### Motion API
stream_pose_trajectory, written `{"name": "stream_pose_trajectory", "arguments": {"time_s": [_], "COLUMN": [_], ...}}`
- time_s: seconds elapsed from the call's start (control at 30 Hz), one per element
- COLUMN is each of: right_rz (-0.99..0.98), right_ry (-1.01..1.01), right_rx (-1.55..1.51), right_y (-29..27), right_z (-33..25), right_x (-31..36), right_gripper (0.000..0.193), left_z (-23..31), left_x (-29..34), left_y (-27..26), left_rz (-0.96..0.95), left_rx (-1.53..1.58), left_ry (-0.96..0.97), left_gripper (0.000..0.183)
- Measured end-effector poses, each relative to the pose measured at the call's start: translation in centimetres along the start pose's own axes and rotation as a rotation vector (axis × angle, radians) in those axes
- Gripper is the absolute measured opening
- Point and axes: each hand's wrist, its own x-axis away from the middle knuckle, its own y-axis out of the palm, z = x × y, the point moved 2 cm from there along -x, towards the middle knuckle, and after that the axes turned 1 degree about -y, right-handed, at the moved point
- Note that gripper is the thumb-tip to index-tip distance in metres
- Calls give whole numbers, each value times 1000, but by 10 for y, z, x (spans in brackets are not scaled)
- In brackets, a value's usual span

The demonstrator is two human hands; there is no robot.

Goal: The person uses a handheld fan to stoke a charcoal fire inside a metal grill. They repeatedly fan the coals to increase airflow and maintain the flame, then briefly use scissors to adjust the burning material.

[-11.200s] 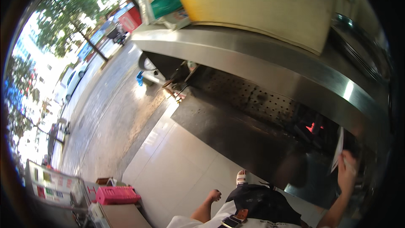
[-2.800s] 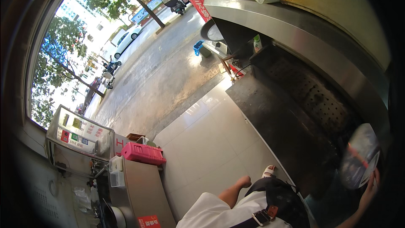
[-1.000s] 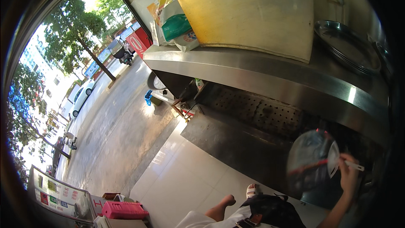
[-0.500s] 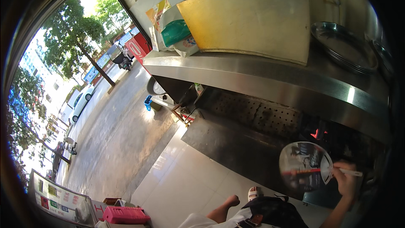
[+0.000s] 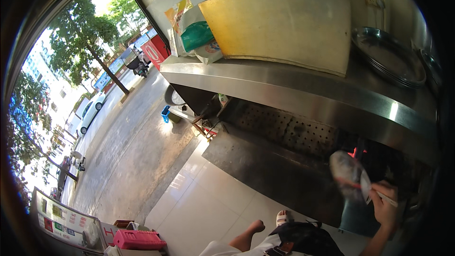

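Observation:
My right hand (image 5: 385, 205) is closed round the white handle of a hand fan (image 5: 348, 168). The fan's rounded, translucent blade is smeared by motion and tilted over the dark grill (image 5: 286, 128) at its right end. Something bright red (image 5: 356, 151) shows just behind the blade; I cannot tell what it is. Low in the picture, my left hand (image 5: 256, 226) hangs beside my body, above the tiled floor and apart from the grill. Its fingers do not show clearly.
Above the grill runs a steel shelf (image 5: 294, 80) with a tall panel, plastic bags (image 5: 196, 37) and a stack of round metal trays (image 5: 388, 59). A pink box (image 5: 138, 240) and a sign-covered cabinet (image 5: 66, 223) stand at lower left. The paved street lies beyond the opening.
The fan has swung up and to the right, its blade turning more edge-on. My right hand has turned with it. My left hand has barely moved.

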Motion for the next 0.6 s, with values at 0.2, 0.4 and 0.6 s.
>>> {"name": "stream_pose_trajectory", "arguments": {"time_s": [0.2,0.4,0.6], "right_rz": [107,22,78], "right_ry": [107,406,122], "right_rx": [-56,-221,-265], "right_y": [12,15,20], "right_z": [4,23,31], "right_x": [-2,-30,-11], "right_gripper": [23,25,20], "left_z": [15,4,3], "left_x": [3,-6,-1], "left_y": [4,13,16], "left_rz": [-34,-26,-6], "left_rx": [-61,-86,-50], "left_ry": [20,24,29], "left_gripper": [36,36,35]}}
